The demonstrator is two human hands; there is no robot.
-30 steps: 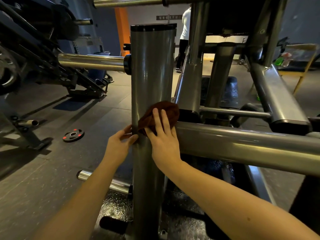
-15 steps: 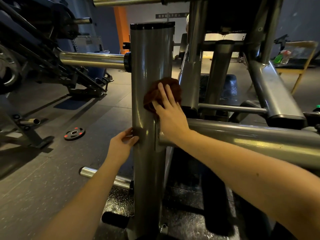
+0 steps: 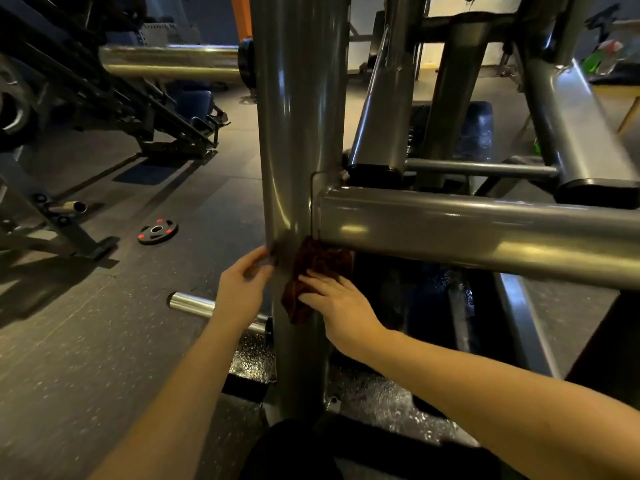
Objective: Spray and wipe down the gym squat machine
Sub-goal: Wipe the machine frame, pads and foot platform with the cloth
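Nearest to me, both bare forearms reach up from the bottom of the view toward the squat machine's upright post (image 3: 298, 133). My left hand (image 3: 242, 285) rests against the post's left side with relaxed, lightly bent fingers and holds nothing. My right hand (image 3: 341, 306) lies on the post's front, its fingers nearly straight and spread, pressing a dark reddish-brown cloth (image 3: 311, 268) flat against the metal. The cloth sits just under the joint where a thick grey crossbar (image 3: 485, 230) meets the post and runs off to the right. Its upper edge touches the underside of that joint and its lower corner hangs down beside my knuckles.

Below the hands the post drops to a black textured base plate (image 3: 256, 358), which looks wet or glossy. A short chrome peg (image 3: 207, 306) sticks out to the left low on the post, behind my left wrist.

Farther out on the dark rubber floor (image 3: 86, 341) lies a small black weight plate (image 3: 158, 231) with red marks, well apart from the machine. Beyond it stands a neighbouring machine (image 3: 104, 98) with slanted black rails. A long chrome sleeve (image 3: 173, 62) juts left from the post higher up.

Behind the crossbar, angled grey frame tubes rise around a black pad (image 3: 474, 133). At the far right, blurred green and clear bottles (image 3: 602, 57) stand on something I cannot make out. An orange pillar (image 3: 241, 15) shows at the back.
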